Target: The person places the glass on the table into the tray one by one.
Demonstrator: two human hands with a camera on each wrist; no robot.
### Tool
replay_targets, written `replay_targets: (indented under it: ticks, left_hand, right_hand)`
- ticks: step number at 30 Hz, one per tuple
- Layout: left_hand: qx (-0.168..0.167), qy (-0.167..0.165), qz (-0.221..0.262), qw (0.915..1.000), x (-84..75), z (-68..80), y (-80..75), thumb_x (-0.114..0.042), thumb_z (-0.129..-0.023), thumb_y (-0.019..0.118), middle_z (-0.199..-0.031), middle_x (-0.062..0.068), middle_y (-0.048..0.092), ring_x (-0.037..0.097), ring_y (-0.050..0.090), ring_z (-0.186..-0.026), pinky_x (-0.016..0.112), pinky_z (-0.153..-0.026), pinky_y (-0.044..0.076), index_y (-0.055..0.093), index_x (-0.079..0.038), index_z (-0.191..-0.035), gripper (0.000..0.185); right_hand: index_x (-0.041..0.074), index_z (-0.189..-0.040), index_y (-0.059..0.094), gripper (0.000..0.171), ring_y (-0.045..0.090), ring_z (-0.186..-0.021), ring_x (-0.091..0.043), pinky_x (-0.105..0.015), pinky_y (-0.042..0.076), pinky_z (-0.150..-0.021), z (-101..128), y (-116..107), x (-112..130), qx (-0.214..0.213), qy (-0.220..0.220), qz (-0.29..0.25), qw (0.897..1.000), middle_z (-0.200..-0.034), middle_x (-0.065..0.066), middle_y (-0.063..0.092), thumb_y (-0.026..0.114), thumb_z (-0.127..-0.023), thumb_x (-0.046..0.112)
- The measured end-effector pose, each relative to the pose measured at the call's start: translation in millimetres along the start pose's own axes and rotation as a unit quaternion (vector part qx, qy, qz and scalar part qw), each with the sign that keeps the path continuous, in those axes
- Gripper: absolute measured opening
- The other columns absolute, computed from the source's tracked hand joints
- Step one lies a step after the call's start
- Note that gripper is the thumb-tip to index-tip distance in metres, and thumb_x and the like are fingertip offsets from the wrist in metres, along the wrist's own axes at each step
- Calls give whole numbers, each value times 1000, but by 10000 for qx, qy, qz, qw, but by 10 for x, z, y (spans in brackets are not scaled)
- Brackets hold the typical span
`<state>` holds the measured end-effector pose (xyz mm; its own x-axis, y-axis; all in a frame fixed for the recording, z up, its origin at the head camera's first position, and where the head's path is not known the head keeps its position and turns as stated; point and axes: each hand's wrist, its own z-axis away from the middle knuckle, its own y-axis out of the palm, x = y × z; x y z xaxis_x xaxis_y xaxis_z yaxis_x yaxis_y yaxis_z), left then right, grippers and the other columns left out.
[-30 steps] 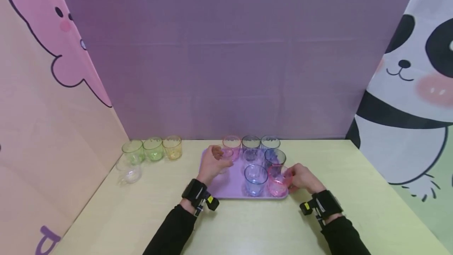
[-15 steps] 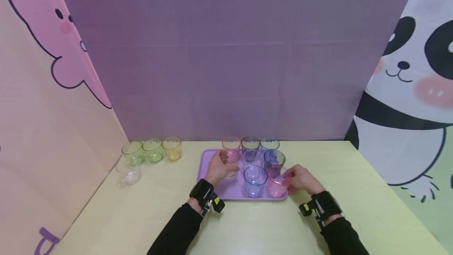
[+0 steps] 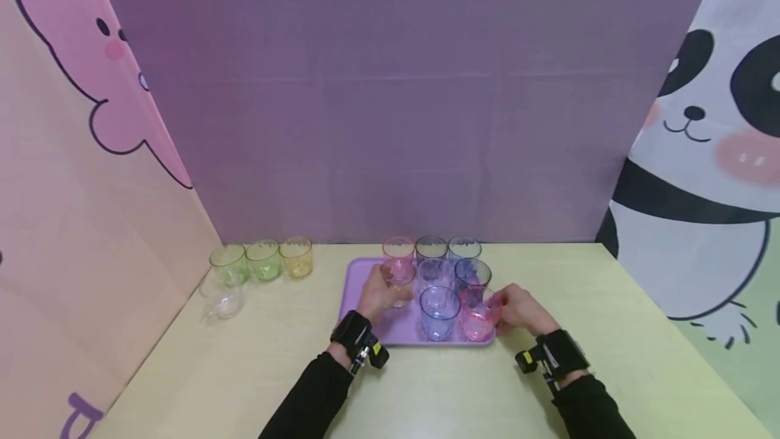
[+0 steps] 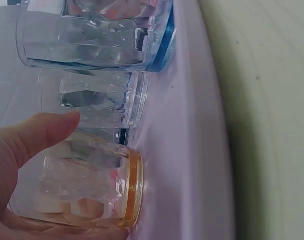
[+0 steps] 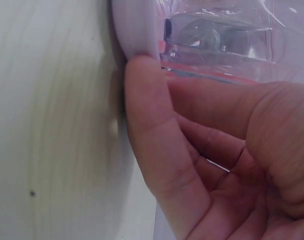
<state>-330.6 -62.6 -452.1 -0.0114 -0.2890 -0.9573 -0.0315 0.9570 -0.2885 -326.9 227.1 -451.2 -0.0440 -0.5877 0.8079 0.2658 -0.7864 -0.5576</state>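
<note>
A purple tray [image 3: 359, 276] on the yellow-green table carries several tinted plastic cups. My left hand [image 3: 374, 295] grips a clear orange-tinted cup [image 3: 399, 282] over the tray's left part. In the left wrist view the thumb [image 4: 39, 135] and palm wrap that orange-based cup [image 4: 87, 185], beside a clear cup [image 4: 92, 97] and a blue cup [image 4: 92, 35]. My right hand [image 3: 518, 307] holds the pink cup [image 3: 478, 314] at the tray's front right corner. In the right wrist view its fingers [image 5: 216, 150] curl at the pink cup [image 5: 226, 45], and the thumb touches the tray rim [image 5: 137, 30].
Two green cups [image 3: 228, 264] [image 3: 263, 259] and a yellow one [image 3: 296, 256] stand in a row at the back left. A clear cup [image 3: 221, 300] lies near the left wall. Printed panels wall in the table on three sides.
My left hand has carried the orange-tinted cup rightward and nearer, towards the other cups on the tray. The right hand has stayed at the pink cup.
</note>
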Motion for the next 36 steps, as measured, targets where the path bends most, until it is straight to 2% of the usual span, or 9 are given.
replay_targets:
  ticks: [5,15,20,24,27,31,36]
  left_hand:
    - [58,7,-68,10000,-3,-1,9,-10,-58,81,-120,19,50,34,49,-110,48,-94,40,39,-2,-123,78]
    - [23,-182,-154,9997,-54,17,-14,-15,-60,82,-124,23,48,36,48,-112,49,-93,41,37,-1,-124,79]
    - [151,-280,-148,9994,-23,12,-45,-14,-60,81,-126,23,46,36,47,-112,49,-93,41,34,-2,-127,83]
    - [388,-45,-62,9992,-8,41,-105,-6,-63,78,-125,22,47,35,46,-113,48,-95,39,34,0,-128,79]
    - [401,105,-325,9986,11,57,-157,3,-66,71,-127,25,45,37,44,-116,49,-97,37,31,3,-132,77]
    - [207,71,-1043,9943,5,68,-244,7,-67,60,-128,31,42,41,42,-119,51,-97,36,26,5,-136,77]
    - [-87,286,-1448,9890,-4,52,-409,6,-71,53,-122,28,49,39,47,-114,48,-96,39,34,7,-132,64]
  right_hand:
    - [-9,-99,63,26,62,-62,-23,-32,55,-56,-2,-16,4,148,56,-6,9999,-87,-15,62,62,-73,-7]
    - [-8,-97,64,26,61,-60,-21,-33,54,-54,-40,9,-2,-53,64,35,10000,-81,-12,63,62,-71,-9]
    - [-8,-98,64,27,61,-60,-21,-34,54,-55,-31,24,-2,-77,87,19,9999,-82,-12,63,62,-71,-9]
    - [-8,-98,64,27,61,-61,-21,-34,54,-55,-28,28,0,-35,88,23,10000,-83,-12,62,62,-71,-9]
    - [-8,-98,64,27,61,-61,-21,-33,54,-56,-31,19,-1,-16,93,15,10000,-84,-13,63,62,-71,-9]
    - [-8,-97,64,26,61,-61,-21,-33,54,-55,-21,14,-3,-55,71,28,10000,-83,-12,63,62,-72,-9]
    - [-6,-88,66,17,61,-57,-21,-33,54,-53,11,14,-3,-90,-89,99,9999,-75,-11,62,62,-72,-7]
